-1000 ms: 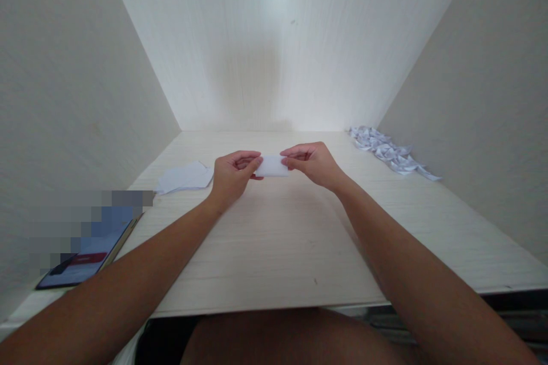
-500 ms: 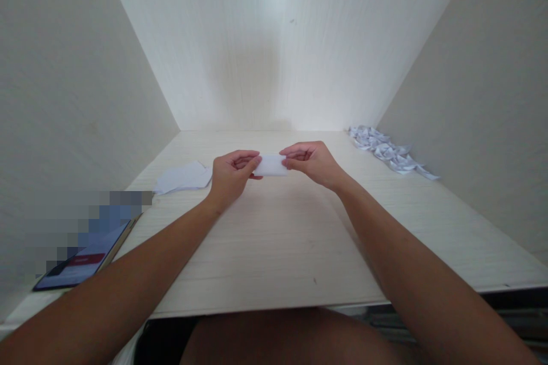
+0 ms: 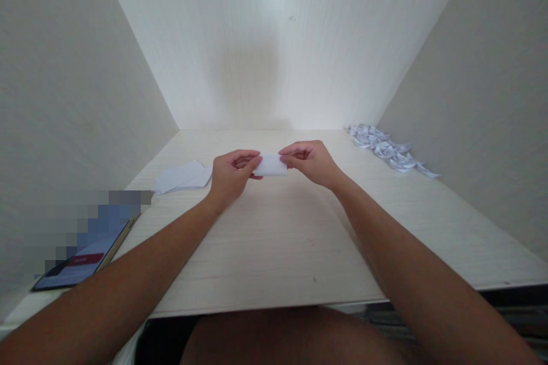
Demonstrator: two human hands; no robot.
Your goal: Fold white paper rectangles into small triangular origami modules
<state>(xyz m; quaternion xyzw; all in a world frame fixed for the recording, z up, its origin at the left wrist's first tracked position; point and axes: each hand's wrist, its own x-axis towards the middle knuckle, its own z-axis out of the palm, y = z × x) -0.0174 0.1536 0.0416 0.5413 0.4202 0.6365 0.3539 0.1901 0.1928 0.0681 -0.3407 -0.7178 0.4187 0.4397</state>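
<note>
A small white piece of paper (image 3: 270, 165), which looks folded, is held up between my two hands above the middle of the table. My left hand (image 3: 233, 177) pinches its left end, thumb in front and fingers behind. At the upper right corner, my right hand (image 3: 310, 162) grips the paper between thumb and fingertips. The backs of the fingers behind the paper are partly hidden.
White paper sheets (image 3: 182, 177) lie left of my left hand on the pale table (image 3: 274, 262). A heap of white paper strips (image 3: 385, 148) rests at the back right. A tablet-like device (image 3: 81, 265), partly blurred out, is at the left edge. Panels enclose three sides.
My right thumb has slid slightly up and left along the paper's right edge. My left hand keeps its hold in nearly the same place.
</note>
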